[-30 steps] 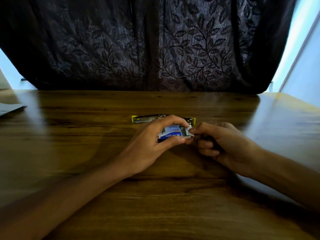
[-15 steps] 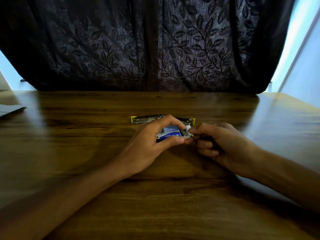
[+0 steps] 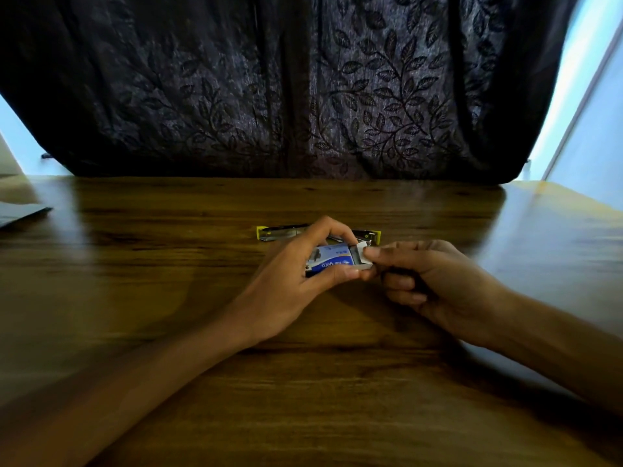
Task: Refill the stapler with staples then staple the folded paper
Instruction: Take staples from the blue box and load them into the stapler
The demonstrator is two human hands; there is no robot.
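A small blue and white staple box (image 3: 332, 261) is gripped in my left hand (image 3: 293, 281) between thumb and fingers, just above the wooden table (image 3: 168, 298). My right hand (image 3: 435, 281) pinches the box's open white end flap (image 3: 362, 256) with thumb and forefinger. The stapler (image 3: 279, 232), metal with yellow ends, lies opened flat on the table just behind my hands; its middle is hidden by my left fingers. A grey sheet, possibly the folded paper (image 3: 20, 214), lies at the far left edge.
A dark leaf-patterned curtain (image 3: 303, 96) hangs down to the table's far edge. Bright window light shows at both sides.
My hands and the box have stayed in nearly the same place. The right fingers have pulled the box's end flap open a little more.
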